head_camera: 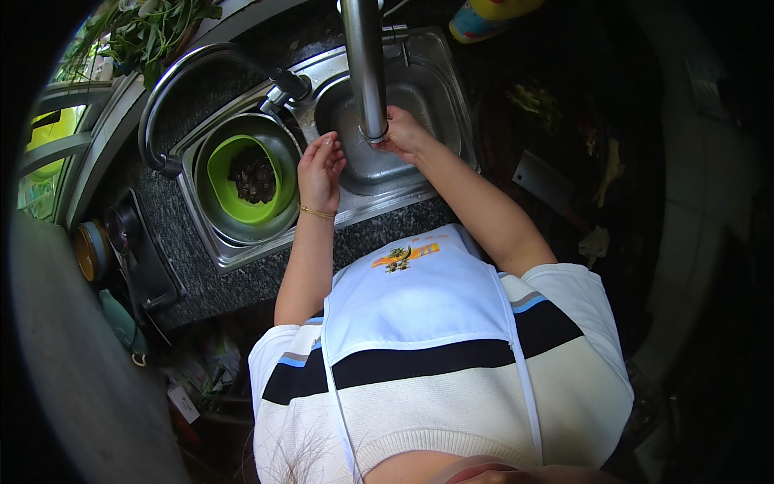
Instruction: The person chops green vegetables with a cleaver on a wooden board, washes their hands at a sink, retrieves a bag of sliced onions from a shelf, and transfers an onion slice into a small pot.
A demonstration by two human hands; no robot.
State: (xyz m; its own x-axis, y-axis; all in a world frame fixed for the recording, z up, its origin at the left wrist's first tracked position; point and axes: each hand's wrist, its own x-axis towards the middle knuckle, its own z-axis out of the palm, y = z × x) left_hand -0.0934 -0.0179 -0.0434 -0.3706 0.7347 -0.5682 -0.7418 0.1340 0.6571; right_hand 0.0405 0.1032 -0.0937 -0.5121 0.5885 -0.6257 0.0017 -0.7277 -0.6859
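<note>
My left hand is raised over the divider between two steel sink basins, its fingers loosely bent and nothing visible in it. At the lower end of a thick metal tube, over the right basin, is my right hand. The tube partly hides its fingers, so whether they grip it or something behind it cannot be told. Left of my left hand, a round steel bowl sits in the left basin. Inside it is a green plastic container with dark, wet-looking pieces.
A curved chrome faucet arches over the left side. Leafy greens lie by the window. A cleaver and vegetable scraps are on the dark right side. A yellow-and-blue bottle stands behind the sink; a black tray is at left.
</note>
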